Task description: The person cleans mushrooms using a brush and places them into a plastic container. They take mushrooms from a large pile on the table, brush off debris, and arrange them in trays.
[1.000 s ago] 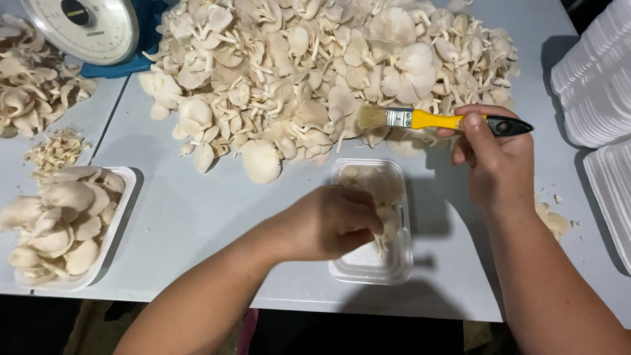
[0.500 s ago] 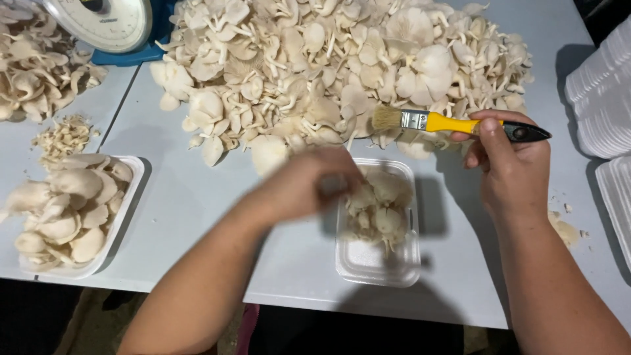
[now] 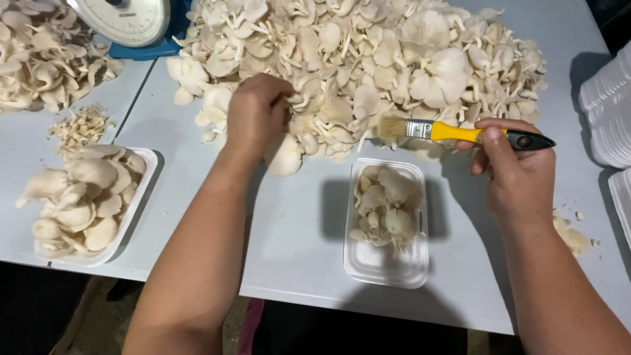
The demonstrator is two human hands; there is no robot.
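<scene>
While the left hand [image 3: 257, 113] closes its fingers on a mushroom at the near edge of the big mushroom pile [image 3: 368, 62] in the upper centre, the right hand [image 3: 513, 172] grips a yellow-handled brush [image 3: 460, 133], bristles toward the pile, ready for dusting. 1 clear tray [image 3: 386, 223], partly filled, sits low centre, just below both hands, within easy reach

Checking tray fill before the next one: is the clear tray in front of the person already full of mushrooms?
No, the clear tray holds mushrooms only in its far part; its near end is bare.

Bright overhead light, sharp focus, hard shadows beside tray [image 3: 386, 266], dark edges
</scene>
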